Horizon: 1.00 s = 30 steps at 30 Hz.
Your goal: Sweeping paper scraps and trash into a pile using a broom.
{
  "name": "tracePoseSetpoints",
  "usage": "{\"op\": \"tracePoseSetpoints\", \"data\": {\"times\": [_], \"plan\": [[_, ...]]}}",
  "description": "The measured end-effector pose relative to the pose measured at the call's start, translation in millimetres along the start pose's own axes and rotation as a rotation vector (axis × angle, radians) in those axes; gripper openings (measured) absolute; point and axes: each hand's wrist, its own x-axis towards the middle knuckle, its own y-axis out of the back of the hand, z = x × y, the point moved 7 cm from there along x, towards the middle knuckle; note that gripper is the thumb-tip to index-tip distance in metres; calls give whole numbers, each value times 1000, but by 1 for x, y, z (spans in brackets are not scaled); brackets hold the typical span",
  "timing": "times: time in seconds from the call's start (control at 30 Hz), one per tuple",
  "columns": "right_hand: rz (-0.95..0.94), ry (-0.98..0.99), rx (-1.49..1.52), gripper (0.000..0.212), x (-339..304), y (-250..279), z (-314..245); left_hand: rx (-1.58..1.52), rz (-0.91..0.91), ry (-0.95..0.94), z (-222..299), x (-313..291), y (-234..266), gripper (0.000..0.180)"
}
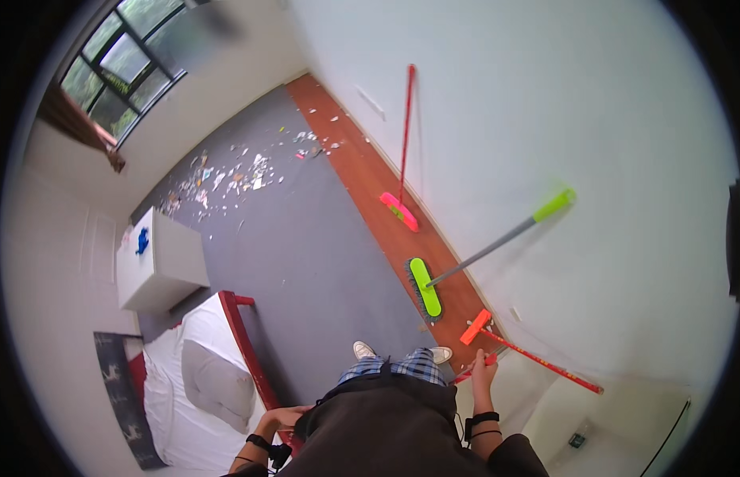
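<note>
My right hand (482, 377) is closed around a short red stick-like thing (491, 360), at the lower right beside my leg; what the stick belongs to cannot be made out. My left hand (285, 417) is at my waist, by the hem of my dark top, close to the red bed frame (247, 350); its fingertips are hidden. Nearest the right hand, an orange-headed broom (476, 327) with a red handle leans against the wall. Beyond it a green broom (425, 289) with a grey pole leans there too, and farther off a pink broom (399, 211) with a red pole.
Scattered paper scraps (258, 171) litter the far grey floor (306, 246). A brown strip (370, 175) runs along the right wall. At left stand a white cabinet (179, 254) with a blue thing (142, 241) on top and a bed (167, 389) with a grey pillow (219, 385).
</note>
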Motion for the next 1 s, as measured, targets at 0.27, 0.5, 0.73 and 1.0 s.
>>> {"op": "tracePoseSetpoints", "data": {"times": [0.27,0.5,0.73,1.0], "plan": [[42,174,-481,31,-42,-53,-44,-85,363,-595,11,1,71,51],[-487,-465,-136,52,-91,-84,-31,24,505,-628,-11,-16,108,47],[-604,-601,-239,66,-196,-131,-90,9,566,-246,-59,-9,117,65],[-732,-924,-924,30,-165,-93,-9,129,441,-261,-75,-9,137,68]]}}
